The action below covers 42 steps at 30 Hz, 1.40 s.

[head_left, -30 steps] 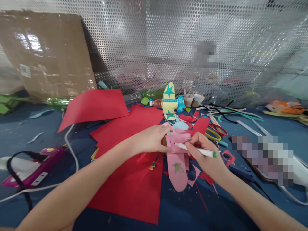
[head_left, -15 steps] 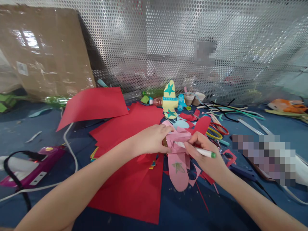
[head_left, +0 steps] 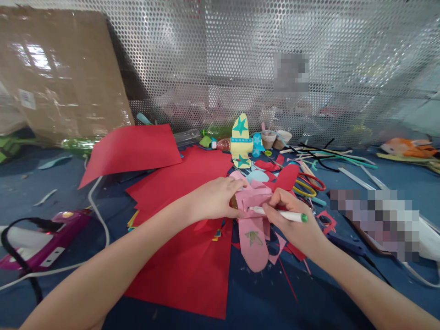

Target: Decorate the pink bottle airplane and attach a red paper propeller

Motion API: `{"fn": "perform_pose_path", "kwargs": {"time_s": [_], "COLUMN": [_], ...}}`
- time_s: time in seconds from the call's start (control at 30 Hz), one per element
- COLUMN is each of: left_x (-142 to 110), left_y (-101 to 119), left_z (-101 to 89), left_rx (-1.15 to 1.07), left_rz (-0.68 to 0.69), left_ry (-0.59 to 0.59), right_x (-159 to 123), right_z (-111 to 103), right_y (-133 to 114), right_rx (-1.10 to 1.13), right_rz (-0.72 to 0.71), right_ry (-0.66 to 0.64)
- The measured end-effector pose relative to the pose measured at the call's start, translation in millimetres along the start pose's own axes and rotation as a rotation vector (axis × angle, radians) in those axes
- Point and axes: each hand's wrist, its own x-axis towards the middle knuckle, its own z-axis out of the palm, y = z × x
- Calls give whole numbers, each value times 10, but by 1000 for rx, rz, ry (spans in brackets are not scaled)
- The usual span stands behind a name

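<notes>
My left hand (head_left: 220,197) is closed on the left side of a pink paper craft (head_left: 252,197), thumb and fingers at its edge. A small brown, shiny part shows between thumb and forefinger. The craft's lower rounded flap bears a green star outline (head_left: 253,239). My right hand (head_left: 292,215) grips a white marker (head_left: 285,214) with a green end, its tip at the pink paper's middle. Whether the tip touches the paper, I cannot tell. Behind stands a yellow paper craft (head_left: 241,146) with teal stars, fitted to a bottle (head_left: 224,145).
Red paper sheets (head_left: 178,275) spread left of the craft. Yellow- and red-handled scissors (head_left: 305,189), pink scraps (head_left: 277,250) and a blue tool with a cord (head_left: 347,243) lie to the right. A purple power strip (head_left: 65,233) sits at left; a cardboard sheet (head_left: 65,73) leans behind.
The marker has tilted slightly nearer level, and its tip has shifted a little downward on the pink paper. My left hand keeps its hold. The whole view has shifted slightly.
</notes>
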Motion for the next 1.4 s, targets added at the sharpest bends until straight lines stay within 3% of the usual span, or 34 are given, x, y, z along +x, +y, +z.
{"fn": "perform_pose_path", "kwargs": {"time_s": [0.3,0.8,1.03,1.1,1.3,1.4], "left_x": [14,17,21,12,-18,-17], "left_y": [-28,13,-20,-16,-33,-105], "left_z": [8,-27,-19,-34,-131,-156], "left_rx": [18,33,36,29,24,39], "left_rz": [18,26,-13,-24,-89,-123], "left_ry": [15,-6,-42,-45,-57,-39], "right_x": [5,11,51,45,-68,-114], "right_z": [-15,32,-104,-121,-13,38], "right_y": [54,30,-40,-30,0,-36], "right_rx": [-8,53,180,192,114,-44], "right_rz": [-61,-32,-82,-96,-252,-424], "right_ry": [75,27,287,308,143,45]}}
